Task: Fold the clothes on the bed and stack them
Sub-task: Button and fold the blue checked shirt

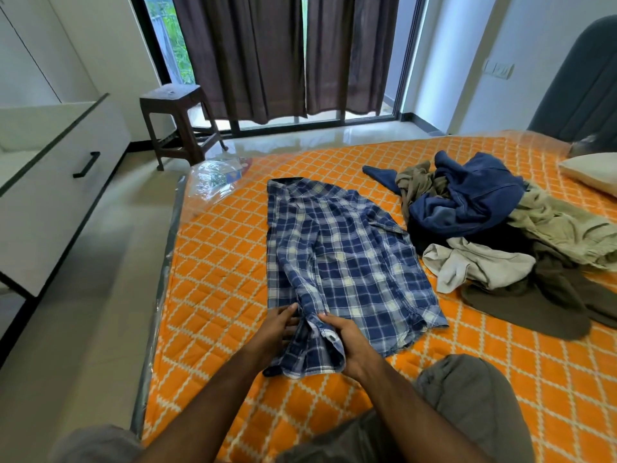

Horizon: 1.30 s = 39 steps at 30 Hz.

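1. Head view: your plaid shirt (340, 259) lies flat on the bed (220, 262), towards its left edge. Its long axis runs from the near edge to the far edge, the dark collar pointing away from you and the hem towards you.
2. The shirt's left side is folded in along a straight line; a sleeve lies over the body and runs down to the cuff at the near end.
3. Your left hand (277, 332) rests on the near left part of the shirt, fingers nearly straight and slightly spread, touching the cloth beside the cuff.
4. Your right hand (347, 342) grips the cuff end of the sleeve, thumb on top and fingers curled around the fabric.
5. The pile of unfolded clothes (500, 235) lies to the right of the shirt, towards the bed's right side: a blue garment (474, 195) on top, khaki and off-white pieces under it, a dark olive one nearest you. The pile sits just beside the shirt's right edge.
6. A pillow (591, 172) lies at the bed's far right corner.
7. A brown stool (177, 118) stands on the floor beyond the bed's far left corner, before the dark curtains (283, 55).
8. A white drawer unit (60, 182) stands left of the bed.
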Tool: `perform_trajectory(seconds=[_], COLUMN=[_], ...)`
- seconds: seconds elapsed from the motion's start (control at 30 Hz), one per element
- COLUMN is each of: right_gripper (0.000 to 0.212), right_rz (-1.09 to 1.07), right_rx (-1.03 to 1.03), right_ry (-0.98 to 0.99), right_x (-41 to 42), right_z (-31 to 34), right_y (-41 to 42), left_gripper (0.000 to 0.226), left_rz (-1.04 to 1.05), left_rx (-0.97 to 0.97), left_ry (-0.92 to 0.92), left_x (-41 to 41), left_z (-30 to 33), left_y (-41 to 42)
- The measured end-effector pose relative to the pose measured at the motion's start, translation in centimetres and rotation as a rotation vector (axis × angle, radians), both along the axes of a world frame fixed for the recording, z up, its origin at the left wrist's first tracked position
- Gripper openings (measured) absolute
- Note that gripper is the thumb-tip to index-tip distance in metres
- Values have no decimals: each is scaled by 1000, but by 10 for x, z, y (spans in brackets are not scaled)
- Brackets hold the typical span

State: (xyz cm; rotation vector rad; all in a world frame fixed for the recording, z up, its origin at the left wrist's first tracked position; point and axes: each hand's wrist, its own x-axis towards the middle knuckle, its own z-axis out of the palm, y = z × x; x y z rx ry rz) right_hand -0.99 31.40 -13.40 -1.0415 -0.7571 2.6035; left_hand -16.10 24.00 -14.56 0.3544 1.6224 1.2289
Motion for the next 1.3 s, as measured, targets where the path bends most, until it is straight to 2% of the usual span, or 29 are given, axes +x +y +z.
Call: perform_trajectory(seconds=[0.1, 0.17, 0.27, 0.37, 0.47, 0.63, 0.77, 0.93, 1.07, 1.2, 1.3], right_gripper=[33, 32, 32, 9, 23, 14, 6, 9, 37, 38, 30], right_rz=[-18, -17, -25, -90, 7, 264, 305, 255, 229, 323, 294], right_rx=[-4, 5, 100, 380, 560, 544, 547, 468, 583, 724, 753], right_ry=[9, -3, -63, -280, -459, -609, -591, -479, -496, -477, -475], right_x=[1, 0, -1, 0, 3, 5, 9, 3, -12, -26, -25], right_z=[-1, -3, -6, -10, -11, -16, -8, -9, -14, -22, -15], right_y=[3, 7, 15, 20, 18, 7, 8, 21, 34, 37, 36], left_gripper=[37, 35, 28, 18, 26, 17, 21, 20, 10, 24, 24], left_rz=[68, 113, 232, 332, 300, 117, 129, 83, -35, -83, -22], left_rx=[55, 64, 49, 87, 108, -39, -55, -13, -112, -89, -100], left_ry=[-97, -79, 158, 378, 459, 496, 536, 516, 464, 465, 575], left_x=[6, 9, 5, -8, -21, -28, -26, -31, -43, -53, -60], left_z=[-9, -13, -11, -11, -16, -27, -30, -26, -21, -16, -16], left_y=[17, 23, 19, 1, -15, -29, -35, -35, -30, -17, -13])
